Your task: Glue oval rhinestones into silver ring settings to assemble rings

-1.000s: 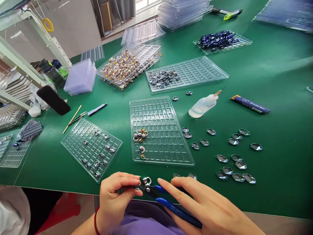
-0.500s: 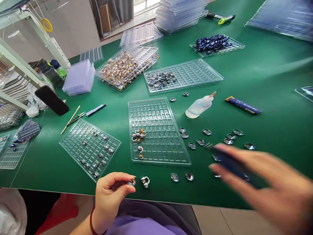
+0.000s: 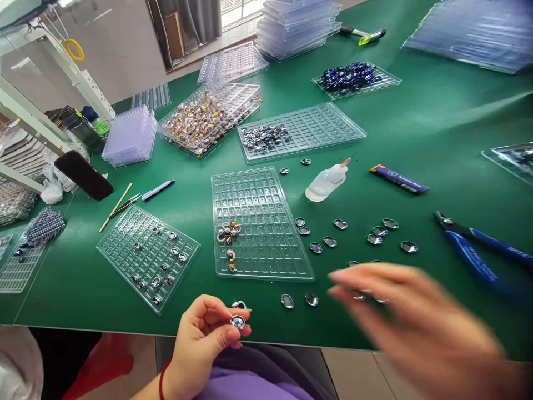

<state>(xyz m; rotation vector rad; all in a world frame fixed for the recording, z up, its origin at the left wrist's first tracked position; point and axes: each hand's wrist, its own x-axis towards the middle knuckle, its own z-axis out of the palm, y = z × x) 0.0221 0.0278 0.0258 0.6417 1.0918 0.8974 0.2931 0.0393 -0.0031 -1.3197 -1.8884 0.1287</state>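
Observation:
My left hand [image 3: 200, 339] pinches a faceted oval rhinestone [image 3: 237, 321] between thumb and fingers near the table's front edge. Just behind those fingertips lies a silver ring [image 3: 239, 304], mostly hidden. My right hand [image 3: 420, 316], smeared by motion, hovers over the loose stones with thumb and fingers apart and nothing seen between them. Blue-handled cutters [image 3: 468, 253] lie on the green table beyond it, jaws pointing away. Several loose oval stones [image 3: 340, 224] are scattered between the cutters and a clear compartment tray [image 3: 262, 261], which holds a few ring pieces.
A smaller clear tray [image 3: 125, 244] with stones sits at left, near tweezers [image 3: 125, 204], a pen [image 3: 158, 189] and a phone [image 3: 83, 175]. Behind are a squeeze bottle [image 3: 327, 182], a blue tube [image 3: 398, 179], a tray of ring pieces [image 3: 200, 122] and stacked clear trays [image 3: 295, 28].
My right hand has let go of the blue-handled cutters, now lying at the right, and has moved left. My left hand has turned the rhinestone face up, closer to the edge. The view shifted slightly.

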